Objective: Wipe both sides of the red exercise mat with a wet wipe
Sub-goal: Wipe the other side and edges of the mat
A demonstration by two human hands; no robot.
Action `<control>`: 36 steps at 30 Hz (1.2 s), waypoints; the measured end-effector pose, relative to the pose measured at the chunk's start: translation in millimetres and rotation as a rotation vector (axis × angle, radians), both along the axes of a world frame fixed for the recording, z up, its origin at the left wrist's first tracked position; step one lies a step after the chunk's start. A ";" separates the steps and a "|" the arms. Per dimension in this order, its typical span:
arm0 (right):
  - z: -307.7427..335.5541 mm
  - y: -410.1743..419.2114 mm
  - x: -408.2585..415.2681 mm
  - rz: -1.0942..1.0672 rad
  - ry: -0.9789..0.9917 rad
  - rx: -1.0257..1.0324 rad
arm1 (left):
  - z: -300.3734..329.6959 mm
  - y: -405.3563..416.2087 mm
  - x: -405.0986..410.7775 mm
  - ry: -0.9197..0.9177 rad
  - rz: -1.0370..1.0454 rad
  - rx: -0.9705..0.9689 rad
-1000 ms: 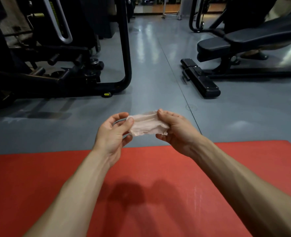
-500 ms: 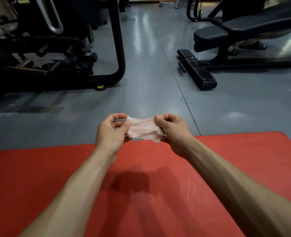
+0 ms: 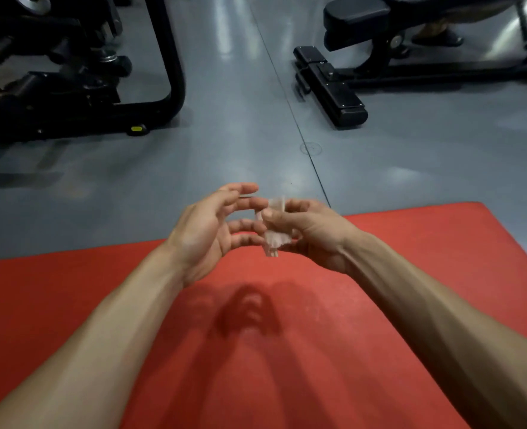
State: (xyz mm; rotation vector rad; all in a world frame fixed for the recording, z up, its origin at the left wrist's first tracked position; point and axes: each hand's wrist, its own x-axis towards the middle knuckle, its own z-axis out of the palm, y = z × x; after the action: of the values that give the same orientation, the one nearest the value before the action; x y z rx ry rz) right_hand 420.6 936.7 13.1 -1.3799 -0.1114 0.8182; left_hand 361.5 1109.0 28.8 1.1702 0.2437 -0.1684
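Readying the wet wipe above the red exercise mat (image 3: 333, 305).
Mat lies flat below me, unwiped I judge; my right hand (image 3: 310, 235) pinches the bunched wet wipe (image 3: 274, 239), left hand (image 3: 208, 232) loose, fingers spread. Next: press wipe down.

I saw the wet wipe (image 3: 274, 233) only as a blurred, bunched strip in the right hand (image 3: 310, 235), whose thumb and curled fingers hid most of it. The left hand (image 3: 208, 230) had smeared fingertips (image 3: 249, 188), so I could not tell whether they touched the wipe. The red mat (image 3: 379, 305) ran off 3 edges. The weight bench (image 3: 379, 29) and exercise machine (image 3: 79, 72) were cropped at the top.
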 end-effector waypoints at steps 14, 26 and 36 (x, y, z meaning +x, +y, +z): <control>-130.3 -258.8 49.4 -0.489 -0.543 -1.325 | -152.6 -5.7 -14.2 0.115 -0.360 1.408; -163.2 -43.6 -34.6 0.483 -1.102 -0.789 | -177.7 -38.7 0.0 0.194 -0.530 1.489; -175.4 -235.1 87.1 -0.331 -0.835 -1.309 | -178.8 -49.0 13.6 0.345 -0.669 1.541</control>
State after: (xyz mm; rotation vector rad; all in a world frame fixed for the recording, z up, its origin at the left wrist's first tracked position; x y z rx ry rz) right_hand 507.7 701.6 -162.2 -2.8192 0.0343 -0.1393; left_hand 375.1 1059.9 -150.0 2.7441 0.2668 -0.8763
